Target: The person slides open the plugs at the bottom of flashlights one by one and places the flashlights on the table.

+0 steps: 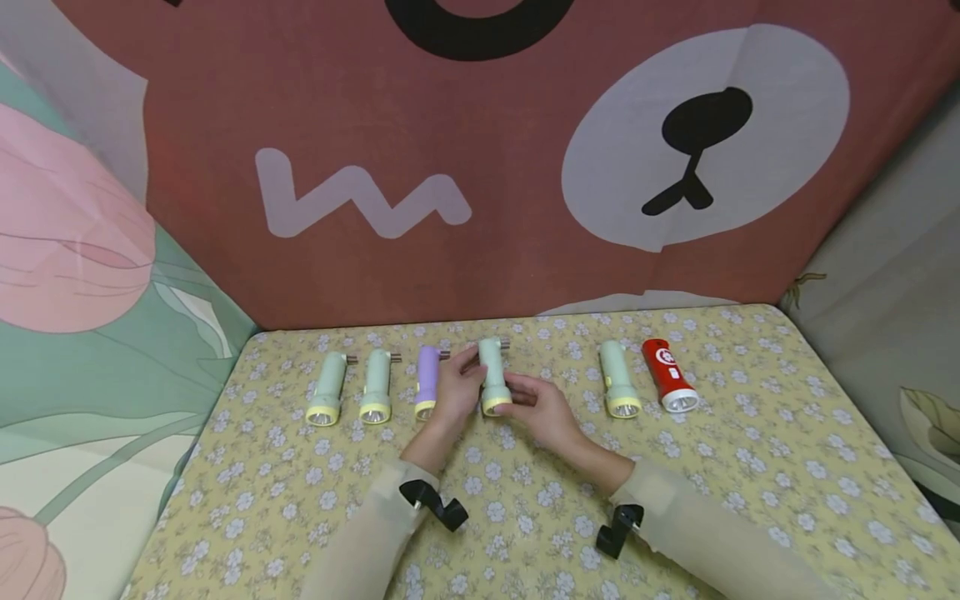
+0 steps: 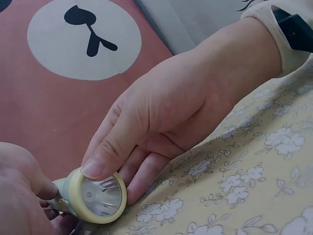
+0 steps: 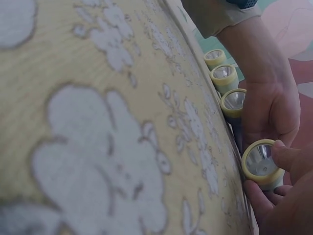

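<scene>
Both hands are at a pale green flashlight with a yellow lens ring, lying near the middle of the table with its lens toward me. Around its body, the left hand holds it from the left side, thumb against the green barrel. The right hand pinches the lens end; in the left wrist view its thumb rests on the yellow ring. Just left of the left hand lies a purple flashlight, partly covered by that hand. In the right wrist view, the held flashlight's reflector faces the camera.
Two more green flashlights, one beside the other, lie at the left of the row. To the right are another green flashlight and a red one with a white rim. A flowered cloth covers the table; a printed curtain hangs behind.
</scene>
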